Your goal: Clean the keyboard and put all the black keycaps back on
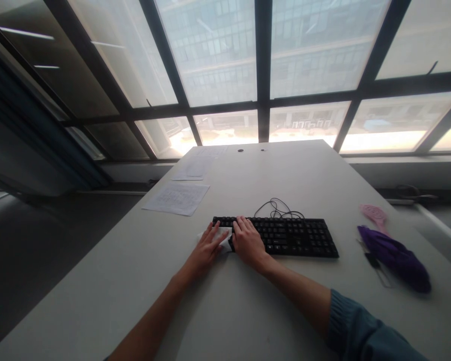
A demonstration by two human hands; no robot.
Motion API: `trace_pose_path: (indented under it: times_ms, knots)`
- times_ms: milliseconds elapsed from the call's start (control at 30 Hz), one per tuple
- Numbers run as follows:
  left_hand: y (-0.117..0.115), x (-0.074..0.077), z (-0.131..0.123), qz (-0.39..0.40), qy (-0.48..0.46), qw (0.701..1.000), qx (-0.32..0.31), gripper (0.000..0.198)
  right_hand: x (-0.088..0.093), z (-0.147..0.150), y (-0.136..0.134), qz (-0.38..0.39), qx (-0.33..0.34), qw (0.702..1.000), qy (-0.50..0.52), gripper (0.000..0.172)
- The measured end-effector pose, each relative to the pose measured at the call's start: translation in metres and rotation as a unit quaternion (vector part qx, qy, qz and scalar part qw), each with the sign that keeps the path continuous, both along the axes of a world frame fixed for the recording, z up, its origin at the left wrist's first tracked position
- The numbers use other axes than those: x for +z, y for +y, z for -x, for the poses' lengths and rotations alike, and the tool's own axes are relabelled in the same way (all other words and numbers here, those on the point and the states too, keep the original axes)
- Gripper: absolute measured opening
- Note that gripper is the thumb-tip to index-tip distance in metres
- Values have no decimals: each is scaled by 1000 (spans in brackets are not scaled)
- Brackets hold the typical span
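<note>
A black keyboard (296, 236) lies flat on the white table (278, 306), its thin black cable (275, 202) looped behind it. My left hand (209, 245) rests with spread fingers on a white cloth or tissue (226, 241) at the keyboard's left end. The palm hides part of that white piece. Just right of it, my right hand (247, 239) lies flat over the keys of the keyboard's left part, fingers stretched forward and holding nothing.
Printed papers (177, 197) lie at the left edge and farther back. On the right are a pink brush (374, 213), a purple cloth item (394, 256) and a small black-handled tool (376, 266). Large windows stand behind the table.
</note>
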State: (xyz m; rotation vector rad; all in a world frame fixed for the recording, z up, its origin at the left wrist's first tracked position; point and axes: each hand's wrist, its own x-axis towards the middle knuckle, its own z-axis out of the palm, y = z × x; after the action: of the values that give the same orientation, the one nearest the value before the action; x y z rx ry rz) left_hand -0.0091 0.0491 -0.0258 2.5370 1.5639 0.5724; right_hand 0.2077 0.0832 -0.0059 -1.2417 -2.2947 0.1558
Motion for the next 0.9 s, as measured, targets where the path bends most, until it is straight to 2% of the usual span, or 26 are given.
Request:
trace_pose_path:
  times_ms: [167,367,467,533,633,700,900]
  knots:
    - [1,3,-5,-31,-15,999,4,46,-2,0,2,0,-2,1000,4,47]
    - [-8,15,-17,-127,-22,989,73,39,0,0,1,-12,0,999,30,49]
    - [-12,18,-22,-125,-5,987,96,35,5,0,-3,-40,5,996,78,45]
    - [-13,20,-24,-109,-10,991,82,31,8,1,-6,-63,46,991,109,38]
    - [-12,23,-25,-96,-70,991,59,25,11,3,-10,-77,135,980,124,30]
    - [-11,26,-24,-87,-128,987,46,21,11,4,-11,-72,169,976,120,32]
    - [-15,32,-29,-56,-249,967,21,26,9,5,-11,-58,175,975,123,44]
